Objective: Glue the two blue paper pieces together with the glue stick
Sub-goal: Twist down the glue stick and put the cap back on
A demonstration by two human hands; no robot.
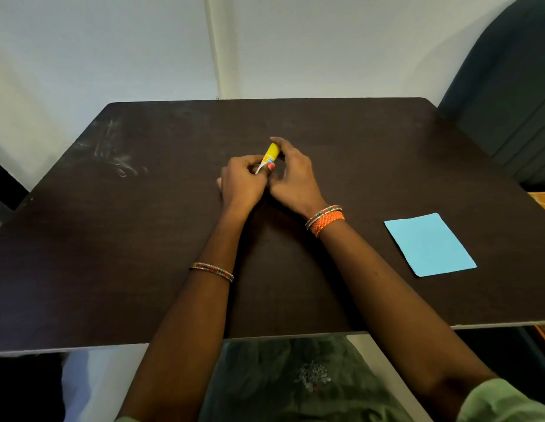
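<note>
A yellow glue stick [270,153] with a white lower part is held between both hands above the middle of the dark table [143,239]. My left hand [242,184] grips its lower white end. My right hand [291,175] has its fingers around the yellow upper part. A light blue paper [429,245] lies flat on the table at the right, apart from both hands. I see only one blue sheet; whether a second lies under it I cannot tell.
A dark chair back [508,86] stands at the table's far right corner. White scuff marks [113,153] streak the table's far left. A white wall rises behind the table. The near table edge runs just above my lap.
</note>
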